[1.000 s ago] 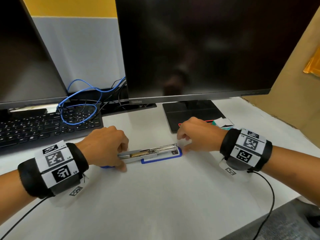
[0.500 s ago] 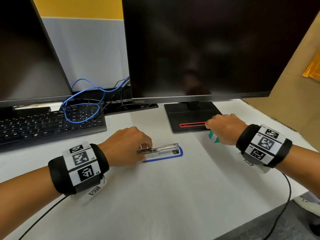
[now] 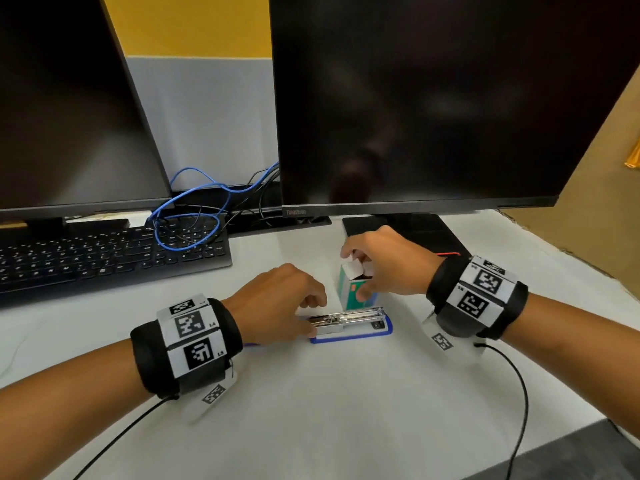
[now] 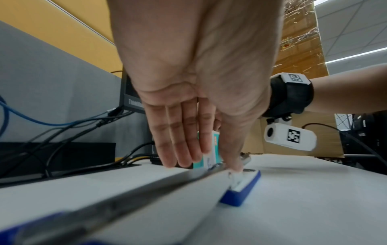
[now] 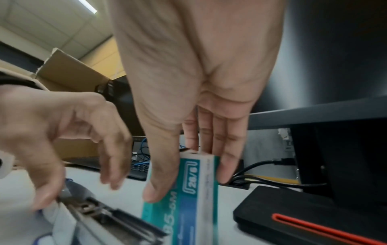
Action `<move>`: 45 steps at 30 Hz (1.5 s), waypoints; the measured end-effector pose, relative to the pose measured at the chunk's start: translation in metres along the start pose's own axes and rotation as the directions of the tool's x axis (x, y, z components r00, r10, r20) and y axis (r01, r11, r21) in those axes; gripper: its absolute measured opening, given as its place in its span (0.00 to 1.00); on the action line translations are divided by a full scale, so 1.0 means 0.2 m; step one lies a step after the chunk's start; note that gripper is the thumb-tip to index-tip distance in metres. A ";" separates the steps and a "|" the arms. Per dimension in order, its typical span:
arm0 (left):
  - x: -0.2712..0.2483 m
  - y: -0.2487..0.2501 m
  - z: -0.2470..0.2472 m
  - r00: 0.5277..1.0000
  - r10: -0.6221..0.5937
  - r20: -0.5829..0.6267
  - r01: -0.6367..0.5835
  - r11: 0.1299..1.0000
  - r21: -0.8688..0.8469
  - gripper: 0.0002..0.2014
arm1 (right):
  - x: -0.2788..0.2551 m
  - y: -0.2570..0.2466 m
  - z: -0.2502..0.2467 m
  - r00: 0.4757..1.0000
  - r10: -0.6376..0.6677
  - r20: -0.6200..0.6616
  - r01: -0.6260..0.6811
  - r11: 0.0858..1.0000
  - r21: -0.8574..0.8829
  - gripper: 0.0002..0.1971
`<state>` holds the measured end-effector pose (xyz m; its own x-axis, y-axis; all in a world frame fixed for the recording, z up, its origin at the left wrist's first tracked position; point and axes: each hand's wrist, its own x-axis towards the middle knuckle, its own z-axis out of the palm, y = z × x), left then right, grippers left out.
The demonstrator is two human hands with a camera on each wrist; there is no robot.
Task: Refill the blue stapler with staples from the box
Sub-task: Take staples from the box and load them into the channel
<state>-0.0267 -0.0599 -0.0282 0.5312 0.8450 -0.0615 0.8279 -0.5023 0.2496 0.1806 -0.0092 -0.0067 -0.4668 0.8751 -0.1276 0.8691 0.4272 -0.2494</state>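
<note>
The blue stapler (image 3: 349, 320) lies swung open flat on the white desk, its metal magazine facing up over the blue base. My left hand (image 3: 294, 306) holds its left end, thumb on the near side and fingers on the far side; the left wrist view shows the thumb tip down on the stapler (image 4: 240, 194). My right hand (image 3: 384, 271) grips the teal and white staple box (image 3: 344, 292) upright just behind the stapler, top flap open. In the right wrist view the thumb lies on the front of the box (image 5: 188, 190), fingers behind, beside the stapler (image 5: 108, 218).
A black monitor foot (image 3: 405, 230) with a red strip sits right behind the box, under a large dark monitor (image 3: 433, 98). A black keyboard (image 3: 104, 258) with a blue cable (image 3: 194, 216) lies at the left. Brown cardboard (image 3: 588, 185) stands at the right.
My right hand left the stapler, reached the box by the monitor foot and brought it upright behind the stapler. My left hand slid rightward along the stapler.
</note>
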 end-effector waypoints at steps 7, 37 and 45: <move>0.08 -0.03 -0.03 0.957 -0.140 -0.254 0.084 0.972 -0.220 0.22 | 0.03 -0.04 0.04 0.991 -0.099 -0.089 0.113 0.979 0.171 0.28; 0.11 -0.08 0.01 0.967 -0.089 -0.238 0.024 0.964 -0.264 0.07 | 0.05 0.01 0.02 0.964 -0.231 -0.132 0.248 0.960 0.133 0.05; 0.04 -0.01 0.02 0.961 -0.047 -0.274 -0.042 0.950 -0.309 0.25 | 0.03 -0.06 0.05 0.956 -0.291 0.025 0.291 0.957 -0.016 0.09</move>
<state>-0.0227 -0.0524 -0.0340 0.4225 0.8854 0.1938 0.7090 -0.4560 0.5380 0.1657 -0.0109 -0.0138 -0.7033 0.7071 -0.0732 0.6979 0.6671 -0.2606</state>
